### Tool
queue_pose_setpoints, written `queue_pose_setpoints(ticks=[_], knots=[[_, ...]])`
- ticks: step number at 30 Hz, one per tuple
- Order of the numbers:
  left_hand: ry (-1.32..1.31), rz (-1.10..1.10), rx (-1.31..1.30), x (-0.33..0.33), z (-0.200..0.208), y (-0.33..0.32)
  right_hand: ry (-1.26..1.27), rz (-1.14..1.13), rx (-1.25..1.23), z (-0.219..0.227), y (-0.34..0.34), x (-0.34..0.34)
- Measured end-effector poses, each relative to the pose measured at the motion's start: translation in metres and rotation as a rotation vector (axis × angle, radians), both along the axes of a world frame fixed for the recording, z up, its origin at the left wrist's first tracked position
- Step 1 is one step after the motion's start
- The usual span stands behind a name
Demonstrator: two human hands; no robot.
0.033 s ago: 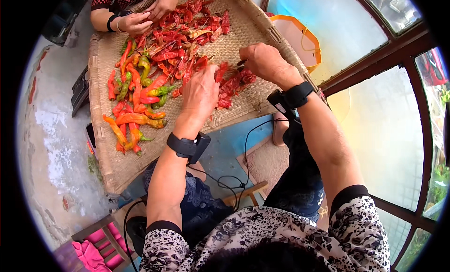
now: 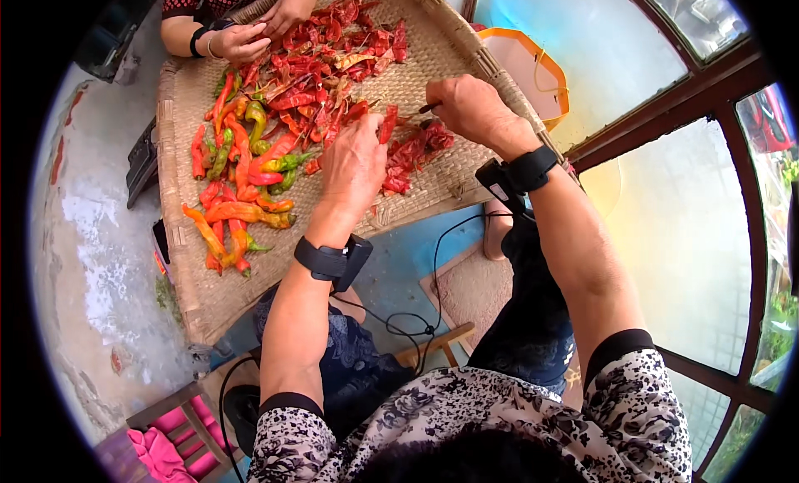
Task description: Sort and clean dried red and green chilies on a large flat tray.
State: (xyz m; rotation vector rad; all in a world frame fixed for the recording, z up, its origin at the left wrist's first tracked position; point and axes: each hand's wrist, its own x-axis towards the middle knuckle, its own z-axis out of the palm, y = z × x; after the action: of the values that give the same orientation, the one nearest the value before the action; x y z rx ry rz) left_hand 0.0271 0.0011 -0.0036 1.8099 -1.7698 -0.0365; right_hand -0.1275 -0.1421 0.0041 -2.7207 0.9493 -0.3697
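Observation:
My left hand (image 2: 354, 163) is closed on a dried red chili pepper (image 2: 388, 123), which stands up from its fingertips. To the right, my right hand (image 2: 473, 108) is closed around a small tool with a dark end (image 2: 428, 108); a thin part points toward the chili, but its kind cannot be made out. Just below and between both hands lies a small heap of dark red dried chili pieces (image 2: 408, 161). Beyond my left hand spreads a larger pile of dried red chilies (image 2: 312, 96). Fresh red, orange and green peppers (image 2: 241, 163) lie to its left. All rest on a woven tray (image 2: 437, 38).
Another person's hands (image 2: 258, 35) work together at the tray's far left edge. An orange-rimmed container (image 2: 533, 75) stands beyond the right edge, near framed window panes (image 2: 666, 233). Black cables (image 2: 412, 321) hang below the tray. A stool with pink cloth (image 2: 162, 458) is at lower left.
My left hand has shifted slightly left with its chili, which now shows more sharply. The gap to the right hand's tool is a little wider.

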Motion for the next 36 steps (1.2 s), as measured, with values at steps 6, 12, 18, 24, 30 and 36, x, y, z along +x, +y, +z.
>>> queue_pose_setpoints(ticks=[6, 12, 18, 24, 30, 36], knots=[[0.315, 0.094, -0.001, -0.002, 0.009, -0.003, -0.317, -0.082, -0.054, 0.009, -0.016, -0.022], [0.567, 0.022, -0.024, 0.000, 0.004, -0.008, -0.312, -0.473, -0.301, 0.028, -0.027, -0.057], [0.631, 0.092, -0.015, 0.008, 0.003, -0.008, -0.019, 0.143, -0.012, -0.002, 0.013, -0.017], [0.645, 0.109, -0.026, 0.010, 0.004, -0.010, 0.046, 0.252, 0.025, -0.008, 0.022, 0.003], [0.721, 0.088, -0.062, 0.018, 0.009, -0.006, -0.252, 0.178, 0.142, 0.002, 0.004, 0.002], [0.791, 0.111, -0.064, 0.014, 0.006, -0.007, -0.418, 0.118, 0.698, 0.016, 0.004, -0.001]])
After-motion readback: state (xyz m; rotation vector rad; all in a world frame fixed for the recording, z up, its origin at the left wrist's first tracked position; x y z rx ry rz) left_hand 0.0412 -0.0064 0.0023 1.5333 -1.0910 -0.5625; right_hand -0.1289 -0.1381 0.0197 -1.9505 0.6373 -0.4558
